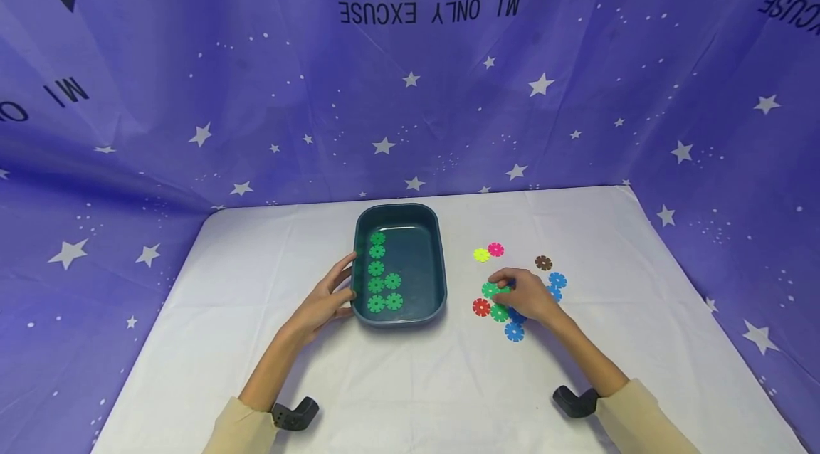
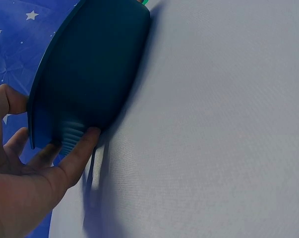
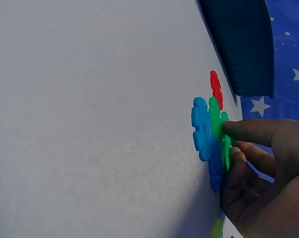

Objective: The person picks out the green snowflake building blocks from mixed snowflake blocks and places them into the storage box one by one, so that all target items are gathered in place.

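The dark teal tray [image 1: 410, 322] stands upright on the table, with several green snowflake discs [image 1: 376, 268] along its left side and near end. My left hand [image 1: 323, 304] touches the tray's left outer wall, fingers and thumb spread at the rim and along the side. My right hand [image 1: 522, 294] is over the loose discs, its thumb and fingers pinching a green snowflake disc [image 3: 226, 141]. Another green disc [image 1: 500, 312], a red disc [image 1: 481, 307] and a blue disc [image 1: 514, 331] lie close by. The palm partly covers a darker blue disc [image 3: 215, 166].
Beyond the right hand lie a yellow disc [image 1: 481, 255], a pink disc [image 1: 496, 250] and a brown disc [image 1: 543, 263]. Light blue discs [image 1: 558, 280] are to its right. A white cloth covers the table [image 1: 435, 383]; a purple star-printed curtain [image 1: 448, 119] hangs behind and at the sides.
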A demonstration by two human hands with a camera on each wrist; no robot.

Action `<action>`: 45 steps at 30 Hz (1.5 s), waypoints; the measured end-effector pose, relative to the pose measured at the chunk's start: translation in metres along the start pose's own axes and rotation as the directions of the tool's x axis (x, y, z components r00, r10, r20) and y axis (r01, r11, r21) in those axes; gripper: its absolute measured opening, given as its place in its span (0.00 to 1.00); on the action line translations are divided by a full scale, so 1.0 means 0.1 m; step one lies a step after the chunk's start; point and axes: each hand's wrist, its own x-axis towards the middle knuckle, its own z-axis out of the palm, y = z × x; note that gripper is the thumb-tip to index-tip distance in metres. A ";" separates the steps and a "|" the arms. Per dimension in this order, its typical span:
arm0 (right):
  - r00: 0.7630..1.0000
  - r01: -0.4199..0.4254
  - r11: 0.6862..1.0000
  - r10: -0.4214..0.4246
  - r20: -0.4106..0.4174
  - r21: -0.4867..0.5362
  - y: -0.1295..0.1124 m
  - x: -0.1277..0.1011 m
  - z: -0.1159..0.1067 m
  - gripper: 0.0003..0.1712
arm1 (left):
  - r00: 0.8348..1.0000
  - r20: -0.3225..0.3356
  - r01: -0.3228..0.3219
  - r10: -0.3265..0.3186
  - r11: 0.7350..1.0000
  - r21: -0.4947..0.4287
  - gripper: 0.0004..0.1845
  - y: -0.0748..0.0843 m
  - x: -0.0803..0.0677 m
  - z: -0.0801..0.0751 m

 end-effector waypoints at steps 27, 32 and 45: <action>0.986 0.125 0.978 -0.104 -0.126 0.167 -0.48 0.10 -0.02 0.11 | 1.000 0.002 -0.003 0.003 1.000 -0.013 0.43 -0.01 -0.01 -0.01; 0.984 0.165 0.923 -0.130 -0.120 0.347 -0.76 0.18 0.04 0.12 | 1.000 0.009 -0.007 0.008 1.000 -0.016 0.43 0.00 -0.01 0.00; 0.988 0.148 0.893 -0.148 -0.033 0.425 -1.29 0.51 0.39 0.13 | 1.000 0.003 -0.011 0.011 1.000 -0.020 0.43 0.01 -0.01 -0.01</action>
